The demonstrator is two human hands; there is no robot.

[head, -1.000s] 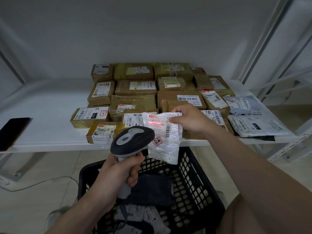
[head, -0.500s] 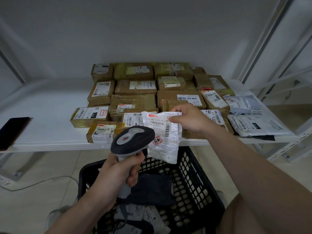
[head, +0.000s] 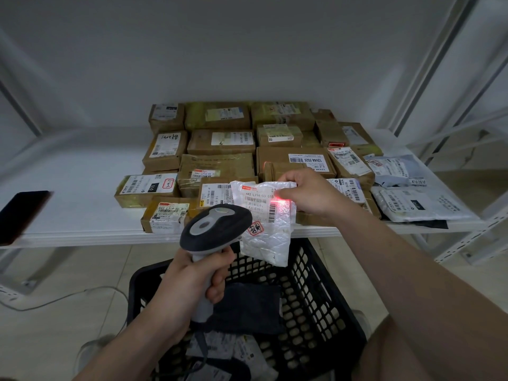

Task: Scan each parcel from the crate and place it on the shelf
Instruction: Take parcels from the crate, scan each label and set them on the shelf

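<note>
Left hand (head: 189, 281) wrapped tight round handle of scanner (head: 215, 231), head aimed at white poly parcel (head: 265, 229). Right hand (head: 308, 195) pinches parcel by top right corner, so bag hangs in air over far rim of black crate (head: 324, 298), just in front of shelf (head: 77, 188) edge. Red scan glow (head: 283, 202) sits on label beside barcode. Shelf behind packed with brown boxes (head: 220, 166), grey mailers (head: 412, 204) on right end, dark phone (head: 22, 213) at left edge. More parcels (head: 233, 350) down in crate.

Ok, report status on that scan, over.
Left hand grips scanner. Right hand pinches white parcel by its top edge, red beam on its label. Nothing between scanner and parcel.
</note>
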